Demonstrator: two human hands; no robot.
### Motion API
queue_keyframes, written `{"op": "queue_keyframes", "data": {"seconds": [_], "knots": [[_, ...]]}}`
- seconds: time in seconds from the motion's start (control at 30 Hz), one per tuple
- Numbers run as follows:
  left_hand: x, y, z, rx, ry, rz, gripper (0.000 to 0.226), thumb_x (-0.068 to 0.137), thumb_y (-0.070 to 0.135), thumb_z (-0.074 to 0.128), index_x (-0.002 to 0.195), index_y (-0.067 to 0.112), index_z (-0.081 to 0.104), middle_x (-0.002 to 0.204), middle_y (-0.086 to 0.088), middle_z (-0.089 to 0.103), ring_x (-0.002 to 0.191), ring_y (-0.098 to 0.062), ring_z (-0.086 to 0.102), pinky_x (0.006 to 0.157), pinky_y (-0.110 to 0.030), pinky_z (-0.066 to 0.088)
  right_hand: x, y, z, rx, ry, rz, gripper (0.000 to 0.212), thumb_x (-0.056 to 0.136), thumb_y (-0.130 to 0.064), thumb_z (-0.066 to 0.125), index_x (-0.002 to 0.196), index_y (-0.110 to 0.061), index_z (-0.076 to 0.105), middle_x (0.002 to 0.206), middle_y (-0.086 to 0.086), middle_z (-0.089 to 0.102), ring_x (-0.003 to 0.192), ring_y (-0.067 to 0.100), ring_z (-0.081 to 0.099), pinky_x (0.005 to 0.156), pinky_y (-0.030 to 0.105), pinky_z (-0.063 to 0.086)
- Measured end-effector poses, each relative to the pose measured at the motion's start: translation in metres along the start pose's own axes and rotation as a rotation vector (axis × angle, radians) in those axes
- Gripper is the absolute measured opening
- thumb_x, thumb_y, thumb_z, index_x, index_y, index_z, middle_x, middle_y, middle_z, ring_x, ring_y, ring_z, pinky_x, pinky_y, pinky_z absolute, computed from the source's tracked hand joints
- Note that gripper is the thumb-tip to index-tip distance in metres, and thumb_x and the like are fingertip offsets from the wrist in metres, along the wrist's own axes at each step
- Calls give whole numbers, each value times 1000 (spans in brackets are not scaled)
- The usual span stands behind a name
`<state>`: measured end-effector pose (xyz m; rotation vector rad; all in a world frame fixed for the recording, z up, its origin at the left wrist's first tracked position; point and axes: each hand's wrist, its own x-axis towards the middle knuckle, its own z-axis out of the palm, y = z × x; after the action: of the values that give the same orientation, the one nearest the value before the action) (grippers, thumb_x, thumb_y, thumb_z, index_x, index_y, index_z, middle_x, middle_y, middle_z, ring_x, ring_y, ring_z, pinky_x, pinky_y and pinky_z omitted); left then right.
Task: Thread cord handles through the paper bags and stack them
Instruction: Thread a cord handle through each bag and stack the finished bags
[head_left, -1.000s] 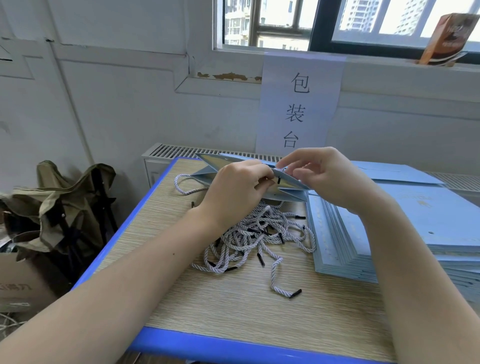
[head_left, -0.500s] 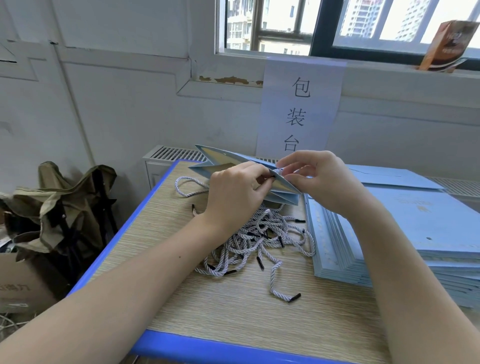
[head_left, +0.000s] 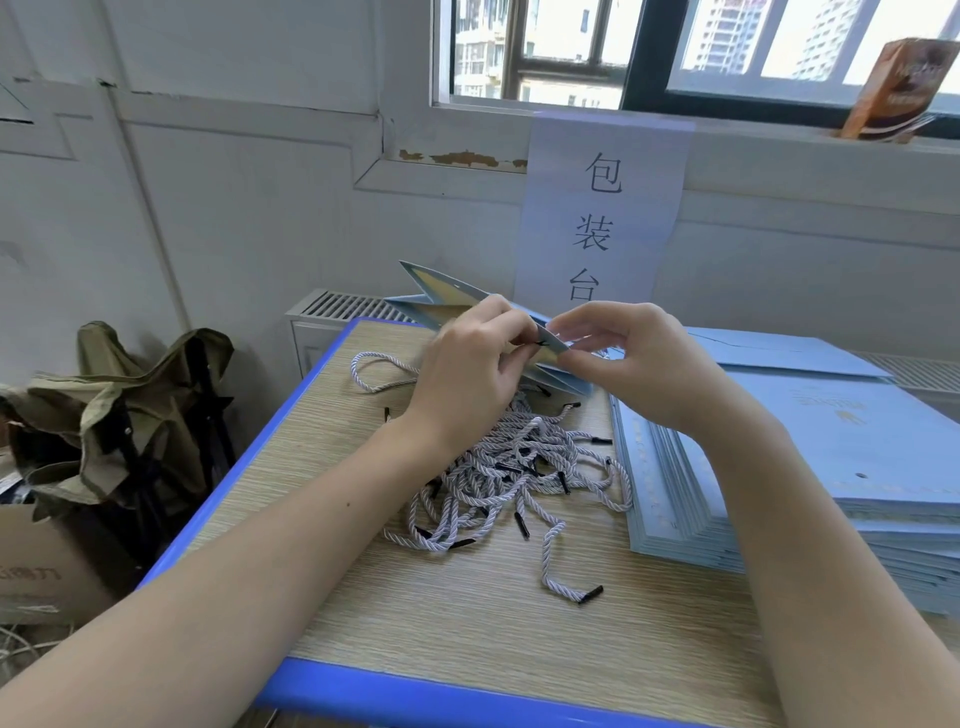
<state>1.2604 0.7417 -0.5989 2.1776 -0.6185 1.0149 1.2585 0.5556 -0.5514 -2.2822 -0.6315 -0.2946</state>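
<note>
Both hands are raised over the far part of the worktop (head_left: 467, 613); a folded light-blue paper bag (head_left: 470, 304) is gripped between them, its open end spread towards the left; the left hand (head_left: 467, 374) is curled round the bag's near edge, with a black cord tip (head_left: 543, 343) pinched at its fingertips against the paper; the right hand (head_left: 631, 358) is closed on the bag's right end by thumb and fingers; a loop of white twisted cord (head_left: 371, 371) is seen lying on the wood left of the left hand; a tangled heap of black-tipped cords (head_left: 519, 478) is spread beneath the wrists; a stack of flat blue bags (head_left: 831, 467) is placed just beside the heap, on the right.
</note>
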Motion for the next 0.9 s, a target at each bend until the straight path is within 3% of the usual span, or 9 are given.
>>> {"op": "queue_keyframes", "data": {"seconds": [0.13, 0.23, 0.43, 0.57, 0.73, 0.83, 0.9], "knots": [[1, 0, -2, 9, 10, 7, 4, 91, 12, 66, 89, 9, 67, 89, 2, 57, 75, -22, 56, 66, -43, 50, 1, -1, 3, 48, -13, 35, 22, 89, -27, 72, 112, -26, 73, 104, -10, 73, 97, 0, 68, 97, 33, 53], [2, -1, -5, 33, 26, 26, 2, 91, 10, 64, 90, 9, 66, 91, 1, 56, 76, -21, 55, 66, -41, 49, 1, -4, 5, 128, -31, 74, 23, 91, -30, 71, 114, -27, 72, 104, -11, 74, 98, 0, 67, 93, 25, 50], [6, -4, -13, 67, 21, 95, 4, 94, 3, 60, 93, 6, 63, 103, 0, 56, 83, -23, 56, 71, -30, 44, 0, -10, 12, 201, 29, 64, 32, 82, -21, 82, 112, -24, 72, 104, -7, 73, 96, 1, 69, 89, 23, 55], [12, -8, -21, 48, 15, 123, 6, 91, -1, 61, 91, 4, 63, 107, -2, 58, 84, -25, 57, 71, -37, 48, 0, -14, 13, 260, 59, 93, 42, 74, -21, 88, 112, -23, 69, 101, -4, 73, 95, 4, 69, 77, 14, 47], [13, -8, -21, 44, -48, 170, 8, 93, -1, 55, 92, 6, 59, 110, -2, 57, 87, -29, 56, 72, -45, 49, 0, -15, 17, 226, 57, 129, 46, 71, -29, 90, 112, -24, 68, 102, -2, 70, 95, 7, 69, 83, 23, 53], [13, -8, -20, 80, -71, 201, 10, 95, 3, 51, 93, 10, 57, 112, -1, 57, 85, -30, 54, 71, -45, 48, 0, -15, 21, 157, 74, 130, 36, 75, -25, 85, 106, -23, 67, 98, -3, 70, 92, 6, 68, 82, 23, 52], [13, -5, -20, 137, -64, 216, 10, 94, 7, 49, 93, 11, 58, 111, -1, 58, 82, -30, 53, 72, -44, 46, 2, -14, 24, 179, 88, 155, 26, 77, -18, 78, 101, -22, 67, 95, -2, 69, 87, 9, 69, 83, 33, 56]]}}
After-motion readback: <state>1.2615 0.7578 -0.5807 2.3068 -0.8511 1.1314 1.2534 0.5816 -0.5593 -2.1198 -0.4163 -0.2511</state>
